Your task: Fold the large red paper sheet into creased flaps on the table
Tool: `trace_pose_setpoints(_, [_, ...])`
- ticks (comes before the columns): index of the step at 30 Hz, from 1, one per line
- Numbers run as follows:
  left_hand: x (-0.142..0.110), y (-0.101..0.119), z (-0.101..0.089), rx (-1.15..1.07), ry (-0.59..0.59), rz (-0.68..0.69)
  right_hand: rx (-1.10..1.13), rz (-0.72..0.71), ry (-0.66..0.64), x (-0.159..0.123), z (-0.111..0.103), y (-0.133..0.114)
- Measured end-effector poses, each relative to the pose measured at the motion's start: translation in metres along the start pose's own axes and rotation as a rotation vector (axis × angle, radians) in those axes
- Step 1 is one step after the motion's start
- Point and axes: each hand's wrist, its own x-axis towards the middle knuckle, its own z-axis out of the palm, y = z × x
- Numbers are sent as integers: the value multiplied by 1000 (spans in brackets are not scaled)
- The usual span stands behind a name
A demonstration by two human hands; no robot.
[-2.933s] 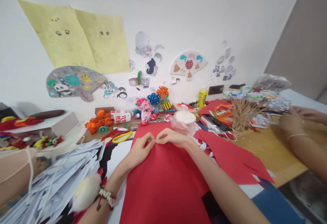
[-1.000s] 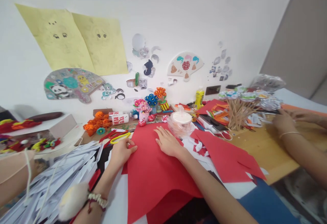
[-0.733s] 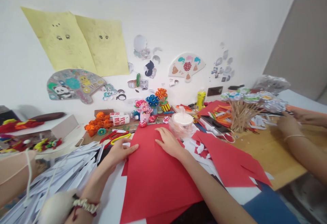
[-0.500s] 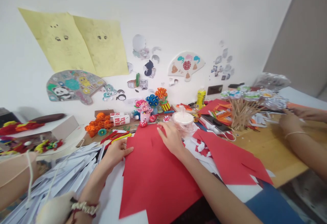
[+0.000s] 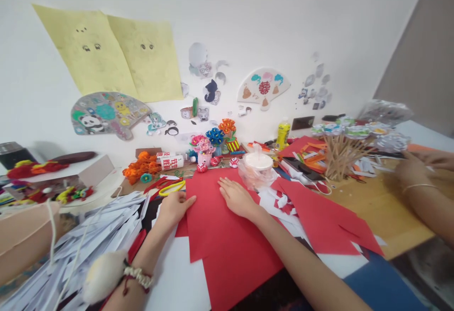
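Red paper [image 5: 227,249] lies before me, with one sheet or layer overlapping another at its lower left. At its upper left edge my left hand [image 5: 173,208] is closed, thumb on top of the paper and the other fingers curled by the edge. My right hand [image 5: 238,198] lies flat on the upper part of the paper, fingers stretched out and pressed to it. White paper [image 5: 180,278] shows underneath. Yellow-handled scissors [image 5: 172,188] rest just beyond my left hand. A lidded cup in a plastic bag [image 5: 258,164] stands beyond my right hand.
White paper strips [image 5: 102,235] are heaped at left. More red paper [image 5: 329,216] and blue paper [image 5: 383,282] lie right. Behind stand yarn flowers [image 5: 214,137], a yellow bottle [image 5: 283,135] and a bunch of sticks [image 5: 338,157]. Another person's hands [image 5: 413,171] work at far right.
My hands have parted from a pinch at the middle of the red paper. The left went to its left edge; the right flattened onto it. The paper's lower layers have shifted.
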Motion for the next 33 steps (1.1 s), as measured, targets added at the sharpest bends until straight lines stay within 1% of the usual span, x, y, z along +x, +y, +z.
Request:
trace_pose_setpoints(4, [2,-5,2,-2,-30,-33,-23,43,1,2,-2,3])
trace_pose_setpoints(9, [2,-9,-3,-79,-136,-71,-44,109,0,3,4,2])
trace_pose_setpoints(11, [-1,-6,-7,-105,-186,-72,-21,101,28,4,5,3])
trace_pose_setpoints(13, [-5,-1,-10,-122,-250,-67,31,73,117,5,1,4])
trace_pose_setpoints(15, [-8,2,-12,-122,-310,-56,80,56,259,4,-7,3])
trace_pose_setpoints(17, [-9,2,-13,-111,-334,-41,90,77,386,2,-16,0])
trace_pose_setpoints(19, [-7,1,-13,-97,-319,-31,55,165,429,-2,-22,-4])
trace_pose_setpoints(20, [-5,0,-13,-90,-302,-29,40,203,385,-4,-22,-6])
trace_pose_setpoints(21, [-4,-1,-13,-83,-282,-31,20,205,327,-7,-21,-8])
trace_pose_setpoints(24, [-1,-3,-14,-62,-257,-36,-59,86,147,-12,-11,-8])
trace_pose_setpoints(26, [-2,-4,-14,-56,-285,-30,-81,44,53,-12,-5,-4])
trace_pose_setpoints(29, [-7,-4,-12,-59,-342,-15,-103,11,-22,-10,-2,3])
trace_pose_setpoints(33, [-12,-4,-12,-77,-348,-9,-134,-12,-48,-6,-3,9])
